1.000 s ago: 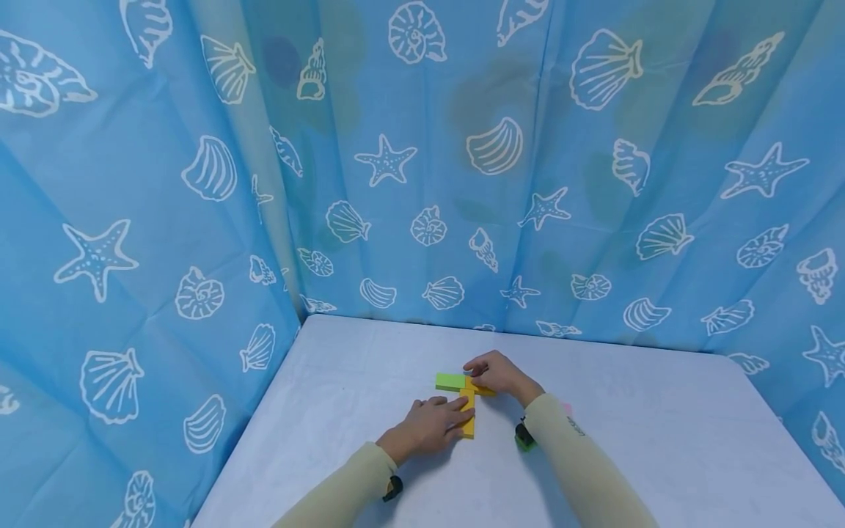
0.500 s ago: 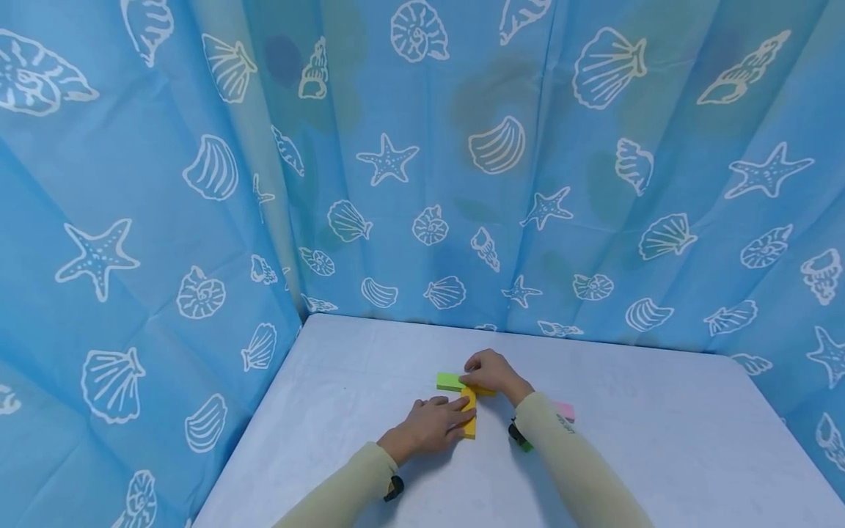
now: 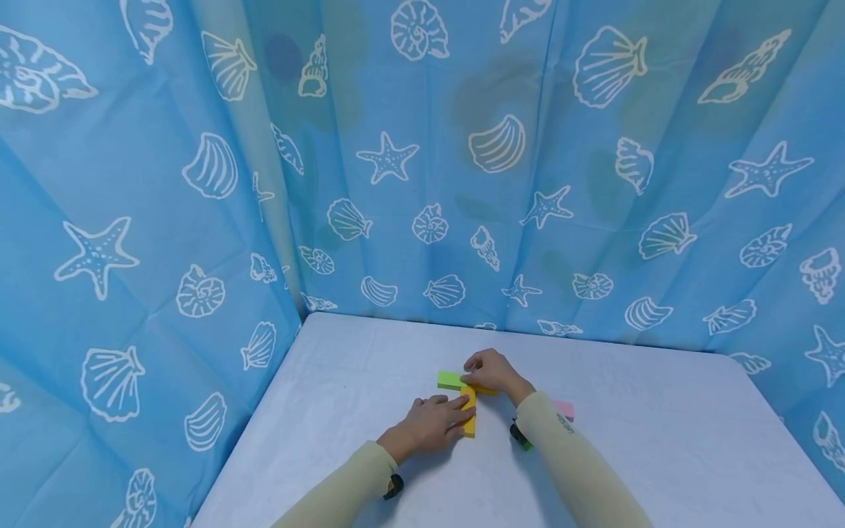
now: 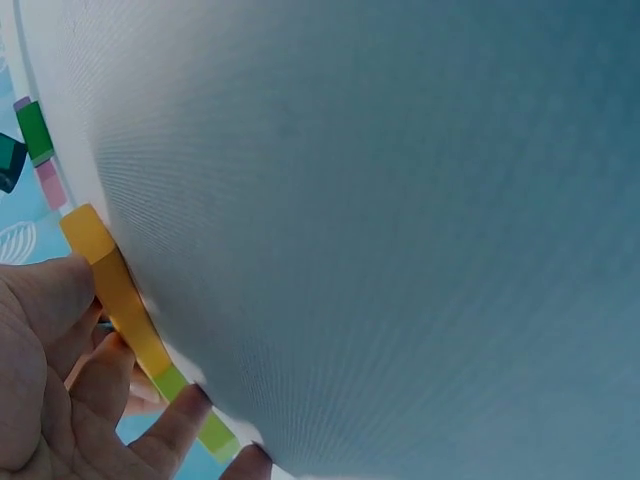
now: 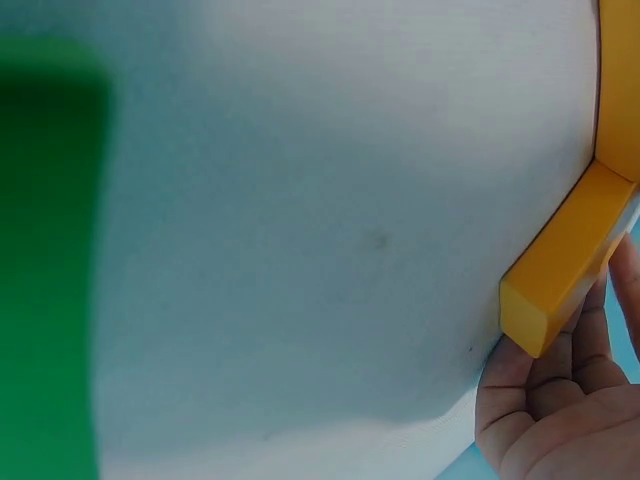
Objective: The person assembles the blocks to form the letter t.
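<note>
The table (image 3: 686, 411) has its left and right edges well apart from the work, and its far edge lies beyond the right hand (image 3: 494, 372). That hand's fingers curl loosely along the far yellow block (image 5: 565, 250); whether they clamp it, I cannot tell. The left hand (image 3: 429, 425) lies with fingers apart, touching the near yellow block (image 3: 469, 431), which points lengthwise toward the near side and meets the far one at an angle. A light green block (image 3: 450, 378) continues the far block leftward. To the right sit dark green (image 4: 35, 130) and pink (image 3: 563, 409) blocks (a sleeve (image 3: 571, 458) passes close by). White, smooth cloth covers the surface; behind hangs a creased blue curtain (image 3: 442, 172) printed with shells and starfish. The blocks are flat-faced and oblong.
</note>
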Available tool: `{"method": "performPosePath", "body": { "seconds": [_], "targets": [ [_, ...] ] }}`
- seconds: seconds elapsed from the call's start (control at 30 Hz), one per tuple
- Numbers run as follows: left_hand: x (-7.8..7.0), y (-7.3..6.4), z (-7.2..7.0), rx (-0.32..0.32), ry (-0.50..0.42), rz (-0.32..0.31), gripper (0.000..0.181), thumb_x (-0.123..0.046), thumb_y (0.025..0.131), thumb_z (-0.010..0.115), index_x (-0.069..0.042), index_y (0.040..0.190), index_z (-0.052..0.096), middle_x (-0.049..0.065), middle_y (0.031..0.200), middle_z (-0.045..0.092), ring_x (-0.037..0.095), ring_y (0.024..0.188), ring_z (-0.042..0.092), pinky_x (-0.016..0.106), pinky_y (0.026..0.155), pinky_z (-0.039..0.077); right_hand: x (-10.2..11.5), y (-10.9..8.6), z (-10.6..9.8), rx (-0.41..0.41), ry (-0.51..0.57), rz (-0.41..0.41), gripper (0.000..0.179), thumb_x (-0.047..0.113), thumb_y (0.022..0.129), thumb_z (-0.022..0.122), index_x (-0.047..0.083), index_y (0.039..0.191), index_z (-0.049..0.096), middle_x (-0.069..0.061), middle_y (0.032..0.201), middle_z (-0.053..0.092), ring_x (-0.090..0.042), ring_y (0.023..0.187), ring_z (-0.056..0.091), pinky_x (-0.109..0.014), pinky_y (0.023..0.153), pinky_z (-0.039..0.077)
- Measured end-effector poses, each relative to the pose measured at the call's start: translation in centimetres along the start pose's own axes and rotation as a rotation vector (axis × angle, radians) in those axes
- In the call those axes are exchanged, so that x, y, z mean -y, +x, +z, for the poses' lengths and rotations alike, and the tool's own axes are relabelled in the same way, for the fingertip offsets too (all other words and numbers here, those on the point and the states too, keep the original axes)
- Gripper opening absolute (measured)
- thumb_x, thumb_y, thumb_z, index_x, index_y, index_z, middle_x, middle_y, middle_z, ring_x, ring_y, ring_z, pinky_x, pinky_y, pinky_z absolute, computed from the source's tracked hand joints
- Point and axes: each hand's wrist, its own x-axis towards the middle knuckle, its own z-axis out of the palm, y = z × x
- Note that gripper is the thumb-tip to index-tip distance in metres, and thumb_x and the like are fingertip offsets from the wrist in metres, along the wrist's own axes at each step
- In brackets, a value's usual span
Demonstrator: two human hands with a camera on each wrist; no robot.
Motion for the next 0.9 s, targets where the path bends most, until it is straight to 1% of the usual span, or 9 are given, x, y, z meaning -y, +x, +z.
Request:
{"method": "performPosePath", "body": {
  "seconds": [0.13,0.2,0.6,0.9],
  "targets": [
    [-0.06,-0.02,0.05,0.010,-0.008,-0.006,0.047,-0.042,0.101,0.052,-0.041,0.148,0.043,-0.015,0.159,0.033,0.029,0.141,0.041,0.063,0.107,0.038,-0.14,-0.11,0.17,0.019,0.011,-0.044,0.015,0.020,0.090,0.072,0.012,0.102,0.076,-0.004,0.106,0.071,-0.019,0.092,0.059,-0.039,0.092,0.054],
    [-0.08,-0.04,0.07,0.009,-0.007,-0.007,0.047,-0.042,0.101,0.051,-0.041,0.148,0.042,-0.015,0.159,0.033,0.029,0.141,0.041,0.063,0.107,0.038,-0.16,-0.15,0.26,0.024,0.027,-0.053,0.013,0.018,0.091,0.071,0.013,0.101,0.078,-0.003,0.104,0.072,-0.018,0.092,0.060,-0.038,0.092,0.054],
    [-0.14,-0.15,-0.19,-0.010,0.009,-0.002,0.048,-0.042,0.101,0.052,-0.040,0.148,0.043,-0.014,0.159,0.035,0.029,0.140,0.043,0.063,0.105,0.040,-0.02,-0.14,0.39,0.022,0.034,-0.068,0.016,0.016,0.092,0.070,0.011,0.105,0.078,-0.003,0.105,0.074,-0.018,0.094,0.061,-0.038,0.094,0.055],
    [-0.15,0.08,-0.08,-0.005,0.003,-0.009,0.048,-0.042,0.101,0.053,-0.041,0.147,0.044,-0.014,0.158,0.035,0.030,0.140,0.043,0.064,0.105,0.039,-0.02,-0.48,0.16,0.047,0.015,-0.096,0.018,0.017,0.093,0.068,0.011,0.108,0.076,-0.003,0.107,0.073,-0.018,0.093,0.060,-0.039,0.095,0.054]
  ]
}}
